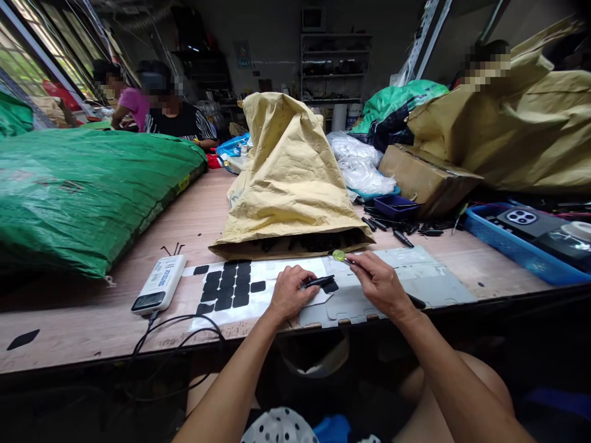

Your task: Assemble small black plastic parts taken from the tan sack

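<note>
My left hand [290,293] is closed on a thin black stick-like part [319,282] and holds it over a white backing sheet [281,271] that carries several black adhesive pads [229,285]. My right hand [379,282] pinches a slim tool with a small green round end [338,255], its tip just beside the black part. Both hands rest on a grey metal plate [415,277] at the table's front edge.
A tan paper sack [289,172] with black parts spilling from its mouth stands right behind the hands. A white power bank [159,283] with a cable lies at left, beside a big green bag [83,184]. A blue tray [517,246] sits at right. Other people sit far back.
</note>
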Motion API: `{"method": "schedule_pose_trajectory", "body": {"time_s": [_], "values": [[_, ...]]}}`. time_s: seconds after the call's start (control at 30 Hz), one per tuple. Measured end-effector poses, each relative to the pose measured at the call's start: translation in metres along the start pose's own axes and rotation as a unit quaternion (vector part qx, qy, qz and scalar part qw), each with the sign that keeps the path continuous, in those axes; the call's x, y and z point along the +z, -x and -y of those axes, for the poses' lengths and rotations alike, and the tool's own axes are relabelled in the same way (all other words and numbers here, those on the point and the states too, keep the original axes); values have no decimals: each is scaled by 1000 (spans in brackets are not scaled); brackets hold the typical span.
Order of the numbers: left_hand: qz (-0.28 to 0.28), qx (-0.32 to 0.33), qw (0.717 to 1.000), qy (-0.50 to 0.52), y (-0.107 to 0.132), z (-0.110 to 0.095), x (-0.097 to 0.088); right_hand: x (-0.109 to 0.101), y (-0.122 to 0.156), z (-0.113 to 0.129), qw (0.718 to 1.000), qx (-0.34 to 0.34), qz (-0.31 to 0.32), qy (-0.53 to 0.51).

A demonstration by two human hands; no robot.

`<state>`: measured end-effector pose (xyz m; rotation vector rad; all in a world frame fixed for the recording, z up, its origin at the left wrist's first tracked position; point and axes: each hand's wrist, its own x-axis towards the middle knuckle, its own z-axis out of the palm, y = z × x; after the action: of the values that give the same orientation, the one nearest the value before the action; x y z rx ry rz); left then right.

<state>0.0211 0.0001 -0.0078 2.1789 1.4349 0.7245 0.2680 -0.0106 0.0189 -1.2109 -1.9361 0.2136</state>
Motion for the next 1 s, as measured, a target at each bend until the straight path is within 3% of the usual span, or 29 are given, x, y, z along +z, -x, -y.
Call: {"method": "schedule_pose_trajectory", "body": {"time_s": [0.13, 0.37, 0.53, 0.67, 0.8, 1.0], "values": [[2, -3, 1000, 0, 0, 1, 0, 10, 9, 22, 999, -2, 32, -11], [3, -9, 1000, -3, 0, 1, 0, 11, 19, 22, 995, 7, 67, 67], [6, -12, 1000, -8, 0, 1, 0, 13, 12, 34, 998, -19, 41, 42], [16, -21, 999, -25, 0, -2, -2, 19, 12, 39, 991, -43, 83, 91], [6, -20, 1000, -3, 1, -3, -2, 13, 8, 27, 993, -29, 60, 96], [-3, -16, 1000, 18, 2, -2, -3, 5, -2, -21, 991, -2, 34, 133]]}}
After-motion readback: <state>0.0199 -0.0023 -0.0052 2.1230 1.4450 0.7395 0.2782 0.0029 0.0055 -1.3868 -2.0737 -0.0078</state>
